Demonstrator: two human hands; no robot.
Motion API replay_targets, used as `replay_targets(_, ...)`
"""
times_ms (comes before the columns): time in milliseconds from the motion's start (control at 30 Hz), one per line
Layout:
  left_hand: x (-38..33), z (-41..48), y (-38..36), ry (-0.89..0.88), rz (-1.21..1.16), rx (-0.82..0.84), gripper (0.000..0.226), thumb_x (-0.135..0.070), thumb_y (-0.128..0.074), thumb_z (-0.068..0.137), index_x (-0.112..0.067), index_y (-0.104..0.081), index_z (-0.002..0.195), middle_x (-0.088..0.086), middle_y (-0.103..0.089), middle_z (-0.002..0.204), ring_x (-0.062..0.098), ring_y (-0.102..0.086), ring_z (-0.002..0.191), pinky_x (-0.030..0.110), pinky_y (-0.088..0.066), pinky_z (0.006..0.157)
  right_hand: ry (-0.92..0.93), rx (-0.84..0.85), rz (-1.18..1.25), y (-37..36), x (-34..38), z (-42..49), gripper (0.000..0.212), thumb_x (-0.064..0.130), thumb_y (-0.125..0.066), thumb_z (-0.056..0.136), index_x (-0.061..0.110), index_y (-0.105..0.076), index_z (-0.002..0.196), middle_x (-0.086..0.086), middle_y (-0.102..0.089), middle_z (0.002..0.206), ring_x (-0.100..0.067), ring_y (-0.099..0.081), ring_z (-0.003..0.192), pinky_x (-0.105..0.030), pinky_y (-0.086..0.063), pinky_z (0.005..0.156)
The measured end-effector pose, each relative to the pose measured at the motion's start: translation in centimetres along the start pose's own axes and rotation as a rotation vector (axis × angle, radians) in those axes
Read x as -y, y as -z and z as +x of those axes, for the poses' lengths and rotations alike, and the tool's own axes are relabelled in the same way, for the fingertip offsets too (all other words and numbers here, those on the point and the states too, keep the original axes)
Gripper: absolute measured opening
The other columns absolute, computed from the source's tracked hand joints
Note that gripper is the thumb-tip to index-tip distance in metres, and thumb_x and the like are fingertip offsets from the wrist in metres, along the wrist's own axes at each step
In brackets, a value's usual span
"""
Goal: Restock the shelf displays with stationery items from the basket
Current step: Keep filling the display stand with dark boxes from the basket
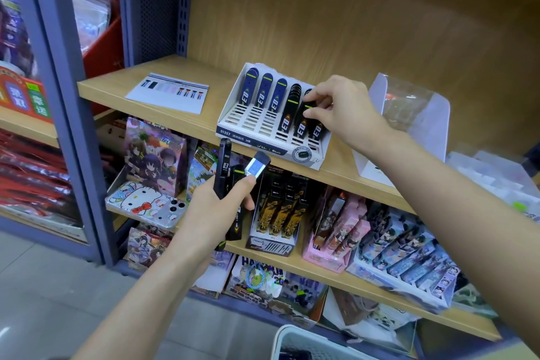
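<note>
Right hand (340, 109) is slotting a black case (306, 107) into the display box (251, 121).
Fingertips are pinching the case top; left hand (217, 207) is gripping spare cases (222, 164), basket (287, 333) sitting well below. Risk: case tilting under the fingers, missing its slot, toppling neighbours.

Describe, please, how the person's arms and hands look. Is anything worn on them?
The left hand and the right hand are bare: no gloves, rings, watch or bracelet show. The left forearm and the right forearm are bare too; no sleeve is in view up to the picture's edges.
</note>
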State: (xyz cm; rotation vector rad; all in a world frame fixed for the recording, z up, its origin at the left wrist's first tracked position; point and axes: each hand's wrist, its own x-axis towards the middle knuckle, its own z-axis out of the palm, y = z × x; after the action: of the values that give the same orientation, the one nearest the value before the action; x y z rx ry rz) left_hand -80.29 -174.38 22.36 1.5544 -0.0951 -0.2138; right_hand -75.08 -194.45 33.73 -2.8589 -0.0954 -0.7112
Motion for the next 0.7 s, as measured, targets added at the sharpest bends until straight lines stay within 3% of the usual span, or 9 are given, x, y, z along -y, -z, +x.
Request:
replay_targets(133, 0.0, -0.1, 0.2, -0.011, -0.017, 0.020, 0.045, -0.043, -0.058, 0.088, -0.018, -0.054, 0.051, 0.004, -0.047, 0.067, 0.017, -0.037, 0.058, 0.023, -0.026, 0.047, 0.061, -0.067, -0.089, 0.1, 0.8, -1.3, 0.023, 0.016, -0.057, 0.094, 0.010, -0.066, 0.114, 0.005, -0.043, 0.098, -0.011, -0.046, 0.082, -0.033, -0.045, 0.080)
replay_targets(200, 0.0, -0.2, 0.3, -0.023, -0.031, 0.026, 0.046, -0.043, -0.058, 0.088, -0.019, -0.054, 0.050, -0.002, -0.051, 0.065, 0.016, -0.041, 0.058, 0.025, -0.028, 0.050, 0.037, -0.115, 0.072, -0.2, 2.0, -3.2, 0.018, 0.019, -0.052, 0.096, 0.011, -0.066, 0.104, 0.005, -0.049, 0.089, -0.005, -0.047, 0.072, -0.026, -0.042, 0.073)
replay_targets(267, -0.1, -0.3, 0.3, -0.041, -0.021, 0.026, 0.046, -0.043, -0.059, 0.088, -0.019, -0.055, 0.048, -0.004, -0.053, 0.066, 0.014, -0.043, 0.059, 0.027, -0.031, 0.056, -0.066, 0.027, 0.311, -0.8, 3.6, -5.3, 0.025, 0.029, -0.048, 0.097, 0.014, -0.067, 0.090, 0.004, -0.061, 0.079, -0.007, -0.054, 0.065, -0.027, -0.045, 0.067)
replay_targets(333, -0.3, -0.5, 0.2, -0.049, 0.011, 0.038, 0.046, -0.042, -0.059, 0.088, -0.020, -0.055, 0.048, -0.004, -0.053, 0.062, 0.010, -0.043, 0.056, 0.027, -0.032, 0.058, -0.177, 0.289, 0.472, -1.3, 5.0, -7.3, 0.029, 0.039, -0.049, 0.096, 0.019, -0.067, 0.085, -0.003, -0.068, 0.077, -0.011, -0.061, 0.061, -0.027, -0.050, 0.065)
replay_targets(400, -0.5, -0.7, 0.0, -0.054, 0.025, 0.054, 0.045, -0.040, -0.058, 0.089, -0.019, -0.056, 0.050, -0.007, -0.053, 0.054, 0.005, -0.039, 0.044, 0.025, -0.028, 0.052, -0.212, 0.418, 0.613, -1.9, 5.7, -8.4, 0.020, 0.033, -0.056, 0.093, 0.020, -0.066, 0.083, -0.012, -0.070, 0.078, -0.015, -0.064, 0.061, -0.024, -0.053, 0.060)
replay_targets(567, -1.1, -1.1, -0.3, -0.004, -0.052, 0.035, 0.027, -0.038, -0.054, 0.093, -0.024, -0.069, 0.076, -0.014, -0.067, 0.060, -0.001, -0.047, 0.052, 0.027, -0.033, 0.056, -0.344, 0.253, 0.888, -1.2, 5.0, -8.6, 0.011, 0.015, -0.057, 0.093, 0.012, -0.065, 0.087, -0.014, -0.067, 0.082, -0.007, -0.065, 0.060, -0.018, -0.055, 0.059)
replay_targets(667, -1.2, -1.0, -0.4, 0.014, -0.077, 0.005, 0.032, -0.037, -0.053, 0.093, -0.020, -0.069, 0.071, -0.019, -0.064, 0.054, 0.001, -0.047, 0.058, 0.034, -0.042, 0.082, -0.401, 0.205, 0.953, -0.6, 4.3, -9.3, 0.011, 0.015, -0.057, 0.093, 0.008, -0.065, 0.093, -0.014, -0.068, 0.087, -0.008, -0.067, 0.066, -0.019, -0.056, 0.065)
replay_targets(700, -1.1, -1.0, -0.5, 0.005, -0.082, -0.002, 0.034, -0.036, -0.055, 0.093, -0.020, -0.068, 0.067, -0.020, -0.064, 0.055, 0.004, -0.050, 0.067, 0.035, -0.039, 0.081, -0.416, 0.213, 0.970, -0.3, 4.1, -9.7, 0.010, 0.014, -0.057, 0.092, 0.008, -0.065, 0.093, -0.014, -0.068, 0.087, -0.009, -0.068, 0.068, -0.018, -0.056, 0.066)
